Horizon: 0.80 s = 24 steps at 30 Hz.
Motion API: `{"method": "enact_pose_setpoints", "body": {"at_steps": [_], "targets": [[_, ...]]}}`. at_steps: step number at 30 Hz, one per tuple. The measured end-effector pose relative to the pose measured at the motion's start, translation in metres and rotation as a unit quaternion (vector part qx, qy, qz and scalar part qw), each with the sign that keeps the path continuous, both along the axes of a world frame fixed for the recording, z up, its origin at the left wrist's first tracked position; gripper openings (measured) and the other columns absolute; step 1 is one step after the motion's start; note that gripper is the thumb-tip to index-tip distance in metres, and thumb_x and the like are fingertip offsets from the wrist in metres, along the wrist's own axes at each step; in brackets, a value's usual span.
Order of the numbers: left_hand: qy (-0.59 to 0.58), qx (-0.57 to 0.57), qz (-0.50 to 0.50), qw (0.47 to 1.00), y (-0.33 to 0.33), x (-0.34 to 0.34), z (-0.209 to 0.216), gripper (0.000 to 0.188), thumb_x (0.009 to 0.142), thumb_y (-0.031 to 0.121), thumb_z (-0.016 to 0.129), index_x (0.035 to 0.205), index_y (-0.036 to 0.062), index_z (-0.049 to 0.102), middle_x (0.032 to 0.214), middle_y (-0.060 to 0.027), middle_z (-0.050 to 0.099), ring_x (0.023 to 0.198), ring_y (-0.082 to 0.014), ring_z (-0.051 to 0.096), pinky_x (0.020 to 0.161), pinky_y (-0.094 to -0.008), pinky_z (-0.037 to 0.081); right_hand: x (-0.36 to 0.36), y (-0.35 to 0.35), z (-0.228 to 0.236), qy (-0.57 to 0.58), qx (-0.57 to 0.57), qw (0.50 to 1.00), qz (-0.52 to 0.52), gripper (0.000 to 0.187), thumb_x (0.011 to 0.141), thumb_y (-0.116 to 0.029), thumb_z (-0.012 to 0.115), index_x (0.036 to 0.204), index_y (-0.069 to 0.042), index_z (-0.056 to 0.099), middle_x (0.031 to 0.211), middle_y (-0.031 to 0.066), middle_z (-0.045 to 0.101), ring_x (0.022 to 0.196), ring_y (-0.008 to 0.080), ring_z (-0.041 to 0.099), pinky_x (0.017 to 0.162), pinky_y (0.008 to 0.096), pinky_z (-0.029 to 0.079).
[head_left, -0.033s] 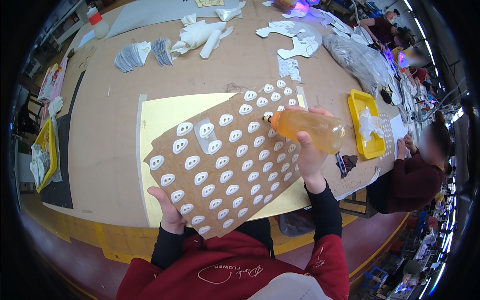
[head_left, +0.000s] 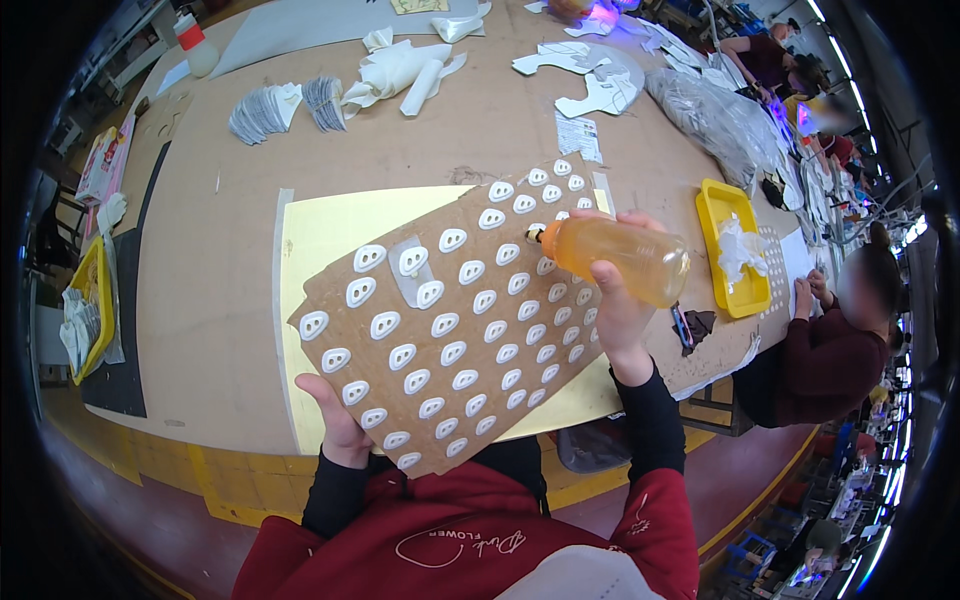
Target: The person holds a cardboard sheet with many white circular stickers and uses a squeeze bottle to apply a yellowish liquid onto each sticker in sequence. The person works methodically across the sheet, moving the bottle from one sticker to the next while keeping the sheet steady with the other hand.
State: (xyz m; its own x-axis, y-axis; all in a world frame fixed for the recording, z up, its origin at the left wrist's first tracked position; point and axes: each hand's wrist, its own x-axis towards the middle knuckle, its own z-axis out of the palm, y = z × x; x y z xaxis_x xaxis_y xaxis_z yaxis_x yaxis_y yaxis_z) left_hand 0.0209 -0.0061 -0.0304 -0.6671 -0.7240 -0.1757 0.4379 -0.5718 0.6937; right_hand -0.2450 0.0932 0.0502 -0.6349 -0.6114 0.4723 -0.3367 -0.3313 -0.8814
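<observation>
My left hand [head_left: 343, 424] grips the lower left edge of a brown cardboard sheet [head_left: 420, 345], its thumb on top and the other fingers hidden underneath. Rows of small white rounded-triangle pieces [head_left: 385, 325], each with two holes, lie across the sheet. A translucent grey scrap [head_left: 407, 285] sits beneath one of them. In my right hand [head_left: 625, 305] is a squeeze bottle [head_left: 620, 255] of amber liquid with an orange cap, tipped sideways. Its dark nozzle touches or hovers just over a white piece near the sheet's upper right; I cannot tell which.
Yellow paper [head_left: 350, 215] lies under the cardboard. At right are a yellow tray [head_left: 745, 295] with crumpled white material, a dark scrap [head_left: 697, 328] and a seated co-worker [head_left: 835, 365]. White cut pieces [head_left: 265, 115] and a pump bottle [head_left: 196, 48] stand farther back. Another yellow tray [head_left: 103, 325] is at left.
</observation>
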Motion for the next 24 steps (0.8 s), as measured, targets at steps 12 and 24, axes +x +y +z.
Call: {"method": "enact_pose_setpoints", "body": {"at_steps": [12,24], "targets": [[0.007,-0.006,-0.005,1.000,-0.005,-0.004,-0.004,0.091,0.078,0.076,0.026,0.140,0.0091,0.019,0.138,-0.0096,0.035,0.122,-0.0241,0.040,0.098,-0.0422,0.039,-0.013,-0.010,0.009,-0.009,0.002,1.000,0.014,0.044,0.079,-0.006,0.067,0.113,-0.005,0.039,0.103,0.0141,0.060,0.102,0.0197,0.057,0.088,0.0315,0.045],[0.010,-0.008,-0.001,1.000,-0.005,-0.004,-0.006,0.092,0.078,0.076,0.026,0.140,0.0087,0.019,0.138,-0.0099,0.035,0.122,-0.0240,0.040,0.097,-0.0417,0.039,-0.021,-0.013,0.007,-0.036,-0.010,0.998,-0.046,0.043,0.080,-0.007,0.067,0.113,-0.002,0.041,0.106,0.0119,0.057,0.099,0.0202,0.060,0.085,0.0296,0.048]]}}
